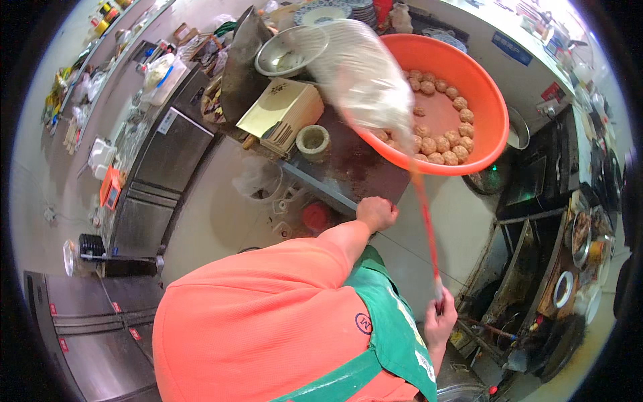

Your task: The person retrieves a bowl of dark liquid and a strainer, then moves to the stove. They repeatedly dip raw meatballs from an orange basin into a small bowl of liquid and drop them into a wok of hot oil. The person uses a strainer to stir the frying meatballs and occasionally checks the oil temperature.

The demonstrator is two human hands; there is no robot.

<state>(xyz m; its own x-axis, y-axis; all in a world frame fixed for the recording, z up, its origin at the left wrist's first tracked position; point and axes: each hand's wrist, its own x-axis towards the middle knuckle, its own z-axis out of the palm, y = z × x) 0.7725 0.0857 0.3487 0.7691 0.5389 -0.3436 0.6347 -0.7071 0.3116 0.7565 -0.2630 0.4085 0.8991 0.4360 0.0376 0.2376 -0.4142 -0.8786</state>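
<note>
Head view: right fingers (449, 312) clamp a red stick (429, 231); left fingers (386, 212) curl together near the table (338, 173).

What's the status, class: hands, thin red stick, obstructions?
Left hand curled by dark-topped table. Right hand closed on thin red stick. Blurred whitish plastic bag at its far end, partly hiding round orange basin of pinkish meatballs.

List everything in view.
Table: 1, dark, centre
Tub: 1, orange, table's right
Meatballs: over twenty, pinkish, in tub
Bag: 1, whitish, overlapping tub
Stick: 1, red, below tub
Box: 1, cream, table's left
Pot: 1, beige, beside box
Bowl: 1, silver, behind box
Plates: several, bluish, top
Cabinets: several, grey, left
Small clutter: many, mixed, both sides
Apron: 1, green, bottom
Shirt: 1, orange, bottom
Left fingers: 1 set, near table
Right fingers: 1 set, round stick
</note>
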